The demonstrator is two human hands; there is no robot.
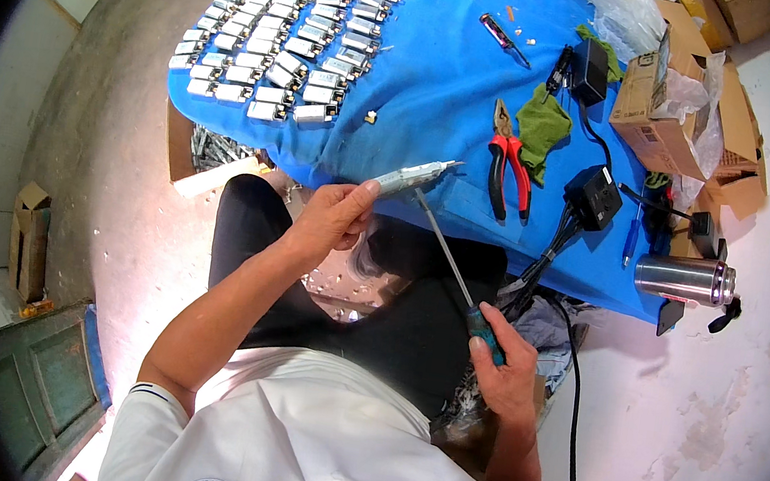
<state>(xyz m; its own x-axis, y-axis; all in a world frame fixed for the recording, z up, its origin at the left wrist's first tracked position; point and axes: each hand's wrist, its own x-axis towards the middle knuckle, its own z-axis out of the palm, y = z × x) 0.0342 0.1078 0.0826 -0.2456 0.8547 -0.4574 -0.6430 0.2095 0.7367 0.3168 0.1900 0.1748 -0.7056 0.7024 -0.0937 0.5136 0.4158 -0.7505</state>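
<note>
My left hand (335,220) is closed around the near end of a slim grey-white device (407,178), whose thin dark tip points right over the table's front edge. My right hand (508,376) grips a screwdriver (446,248) by its teal handle, over my right thigh. The long metal shaft slants up and left, its end close to the underside of the device; I cannot tell whether they touch. Red-handled pliers (510,164) lie on the blue cloth (434,74), right of the device. Beside them is a crumpled green cloth (543,130).
Several rows of small silver metal units (274,44) cover the table's far left. A dark pen-like tool (504,40) lies at the back. To the right are a black adapter (590,72), a black socket block (592,197) with cables, a steel flask (683,279) and an open cardboard box (649,129).
</note>
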